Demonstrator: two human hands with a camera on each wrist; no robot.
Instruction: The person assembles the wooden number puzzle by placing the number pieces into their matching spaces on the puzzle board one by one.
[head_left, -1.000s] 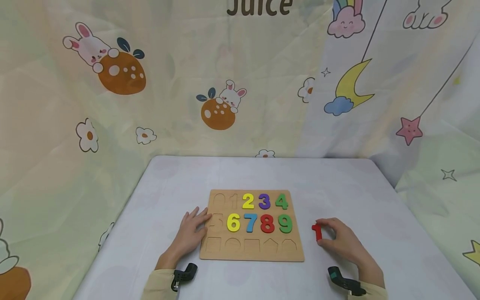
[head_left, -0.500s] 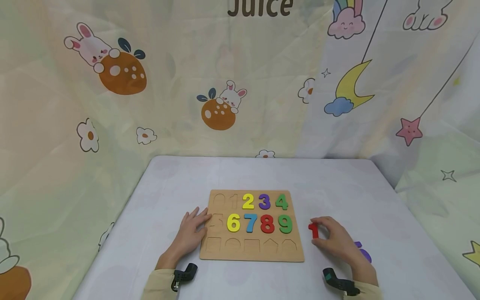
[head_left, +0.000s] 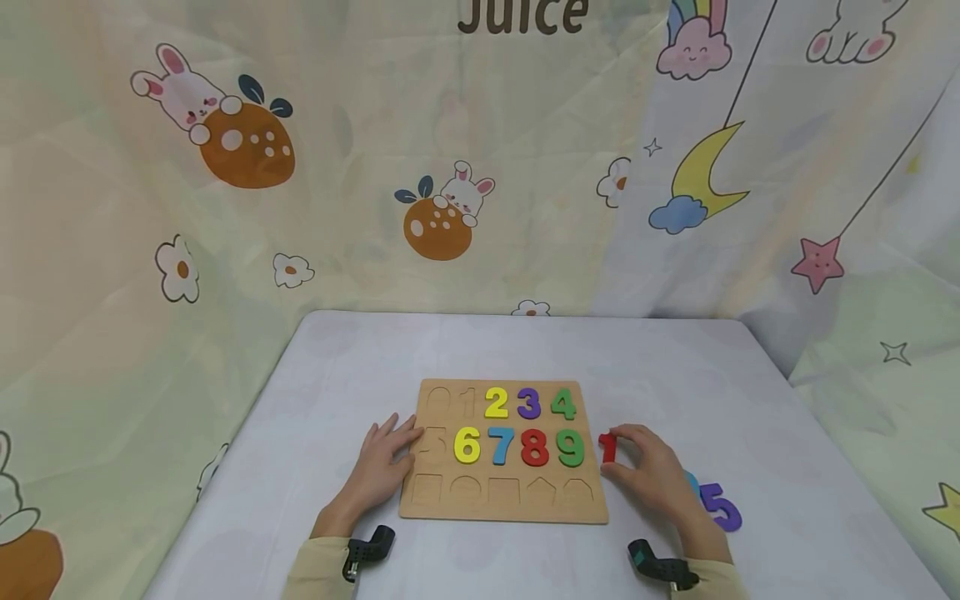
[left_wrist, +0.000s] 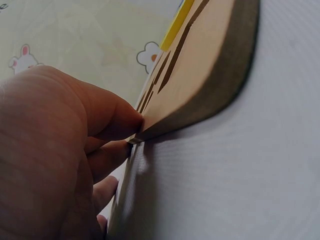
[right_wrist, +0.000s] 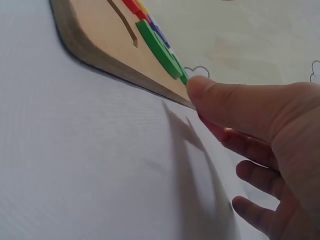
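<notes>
My right hand (head_left: pixel 652 467) pinches a red number 1 piece (head_left: pixel 608 447) between thumb and fingers, just beyond the board's right edge. In the right wrist view the thumb (right_wrist: pixel 235 102) hides most of that red piece (right_wrist: pixel 212 127). My left hand (head_left: pixel 378 467) touches the left edge of the wooden number puzzle board (head_left: pixel 502 503) with thumb and fingertips, its fingers fairly straight. Numbers 2, 3, 4, 6, 7, 8 and 9 sit in the board. Bare outlines show at 0, 1 and 5, and along the bottom row of shapes.
A purple number 5 (head_left: pixel 722 507) lies on the white table (head_left: pixel 360 350) right of the board. Beside it, a blue piece (head_left: pixel 692 481) is mostly hidden by the right hand. A printed cloth (head_left: pixel 337 167) hangs behind the table.
The right hand has moved left towards the board, carrying the red number 1. The purple 5 and part of the blue piece have come into sight behind it. The left hand stays put.
</notes>
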